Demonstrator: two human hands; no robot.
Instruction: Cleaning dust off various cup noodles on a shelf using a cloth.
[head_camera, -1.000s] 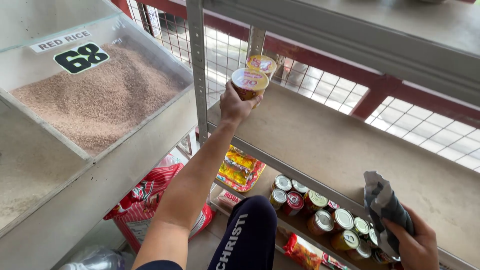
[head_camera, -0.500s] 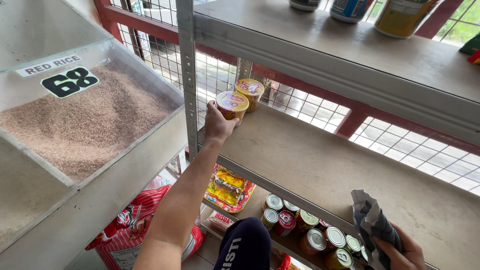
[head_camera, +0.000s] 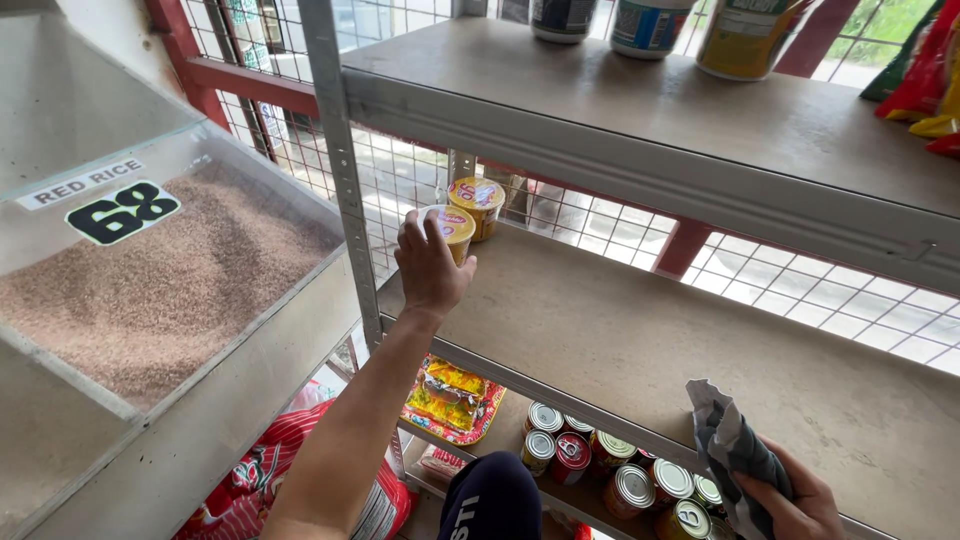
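A grey metal shelf carries two yellow noodle cups at its back-left corner.

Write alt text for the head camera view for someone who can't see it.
A person's left hand grips a yellow-lidded cup on a metal shelf, beside a second cup. The right hand holds a crumpled grey cloth at the shelf's front edge; a bin of reddish rice stands left, and cans sit below.
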